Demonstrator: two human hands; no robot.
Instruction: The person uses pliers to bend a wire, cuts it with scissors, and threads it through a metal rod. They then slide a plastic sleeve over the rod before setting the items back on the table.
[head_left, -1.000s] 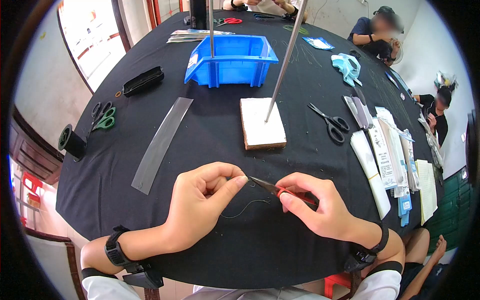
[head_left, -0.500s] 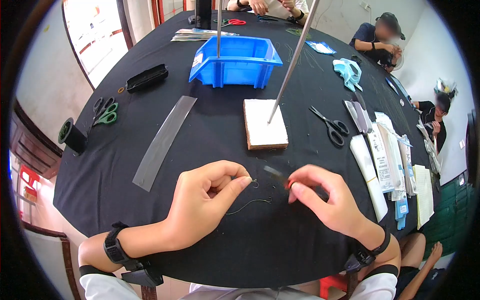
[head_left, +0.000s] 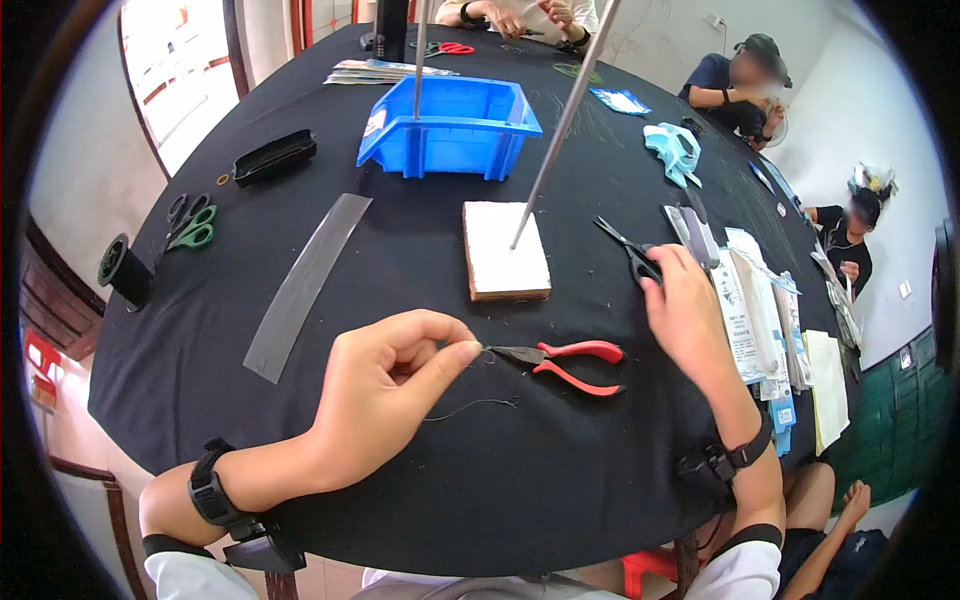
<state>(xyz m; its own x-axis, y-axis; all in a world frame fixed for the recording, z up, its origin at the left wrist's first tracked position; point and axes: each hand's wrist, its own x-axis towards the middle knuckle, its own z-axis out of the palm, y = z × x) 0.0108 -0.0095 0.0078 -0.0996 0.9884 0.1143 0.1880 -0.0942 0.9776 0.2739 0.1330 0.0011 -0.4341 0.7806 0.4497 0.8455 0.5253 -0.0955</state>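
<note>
My left hand [head_left: 385,400] pinches a thin dark wire [head_left: 470,405] between thumb and forefinger, just above the black tablecloth. Red-handled pliers [head_left: 570,362] lie loose on the cloth right beside that pinch, jaws pointing at my fingertips. My right hand [head_left: 685,315] is stretched out to the right, its fingertips on the handles of the black scissors [head_left: 622,243], which lie flat on the table. The fingers hide most of the handles.
A white foam block [head_left: 503,252] holds a slanted metal rod [head_left: 555,135]. Behind stands a blue bin [head_left: 450,125]. At left lie a grey strip [head_left: 305,285], green scissors [head_left: 190,230] and a black spool [head_left: 125,270]. Packets [head_left: 770,320] are stacked at right. Other people sit at the far side.
My right hand let go of the red pliers, which now lie on the cloth, and moved right and away to the black scissors. My left hand still pinches the wire.
</note>
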